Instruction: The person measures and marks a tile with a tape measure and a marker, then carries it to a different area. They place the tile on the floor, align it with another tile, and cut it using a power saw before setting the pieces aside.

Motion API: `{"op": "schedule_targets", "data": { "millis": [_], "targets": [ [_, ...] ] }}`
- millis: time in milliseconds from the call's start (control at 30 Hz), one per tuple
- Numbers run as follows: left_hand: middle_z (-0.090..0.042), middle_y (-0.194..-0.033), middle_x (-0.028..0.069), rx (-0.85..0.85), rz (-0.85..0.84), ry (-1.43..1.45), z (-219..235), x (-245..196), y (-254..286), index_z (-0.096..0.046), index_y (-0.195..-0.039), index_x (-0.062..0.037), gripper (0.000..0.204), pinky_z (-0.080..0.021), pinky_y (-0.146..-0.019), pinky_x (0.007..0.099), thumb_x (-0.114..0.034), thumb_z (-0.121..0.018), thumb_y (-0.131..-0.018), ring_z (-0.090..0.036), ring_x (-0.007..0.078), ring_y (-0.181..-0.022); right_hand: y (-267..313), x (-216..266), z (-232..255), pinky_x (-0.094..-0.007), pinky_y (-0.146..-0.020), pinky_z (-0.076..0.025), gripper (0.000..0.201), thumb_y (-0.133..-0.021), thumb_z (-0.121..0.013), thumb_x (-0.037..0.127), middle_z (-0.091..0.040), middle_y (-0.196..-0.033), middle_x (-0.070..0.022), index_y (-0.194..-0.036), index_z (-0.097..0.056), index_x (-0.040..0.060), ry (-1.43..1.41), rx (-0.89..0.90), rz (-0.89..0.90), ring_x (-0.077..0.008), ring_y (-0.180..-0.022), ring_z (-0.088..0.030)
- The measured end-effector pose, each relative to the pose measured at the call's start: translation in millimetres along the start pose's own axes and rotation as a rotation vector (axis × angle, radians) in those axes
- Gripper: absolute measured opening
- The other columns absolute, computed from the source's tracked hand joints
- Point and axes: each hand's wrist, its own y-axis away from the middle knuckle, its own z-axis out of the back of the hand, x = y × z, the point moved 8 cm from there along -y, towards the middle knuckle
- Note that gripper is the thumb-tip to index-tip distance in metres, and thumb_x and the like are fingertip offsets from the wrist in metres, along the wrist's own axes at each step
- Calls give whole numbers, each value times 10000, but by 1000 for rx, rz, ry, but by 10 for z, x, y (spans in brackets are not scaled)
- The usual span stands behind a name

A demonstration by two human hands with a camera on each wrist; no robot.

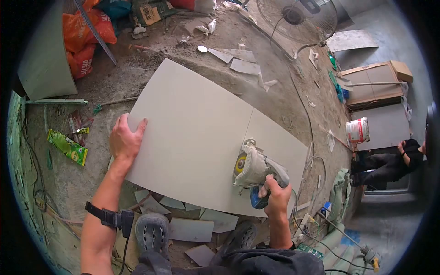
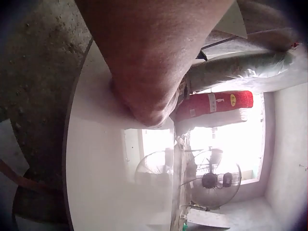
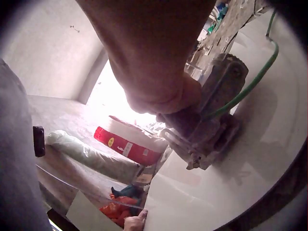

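Observation:
A large pale tile (image 1: 192, 133) lies tilted across the middle of the head view, a thin line crossing it near its right part. My left hand (image 1: 126, 140) rests on the tile's left edge, fingers over the border. My right hand (image 1: 277, 197) grips the handle of a dusty handheld cutter (image 1: 256, 169), which stands on the tile by the lower part of that line, its yellow-centred disc facing left. In the right wrist view the cutter (image 3: 207, 115) sits on the glossy surface, a green cord running from it. The fingertips of my left hand are hidden in the left wrist view.
Broken tile pieces (image 1: 190, 229) lie beside my shoes at the tile's near edge. A standing fan (image 1: 293, 16) is at the back, a white bucket (image 1: 357, 130) at right near a person in dark clothes (image 1: 389, 162). Orange bags (image 1: 87, 36) lie at upper left; cables run along the right.

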Motion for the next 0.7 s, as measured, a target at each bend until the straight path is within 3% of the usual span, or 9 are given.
{"op": "schedule_targets", "data": {
  "millis": [700],
  "targets": [
    [-727,-1150,221,1,-3,16,-27,27,-13,-664,-1228,-4,618,-569,-868,504,-538,-751,-930,-714,410,-1034,69,-17,16,-332,-468,-457,121,-935,-684,64,-544,-712,-23,-1027,-645,-4,-7,5,-15,-142,-493,-501]
  ]
}}
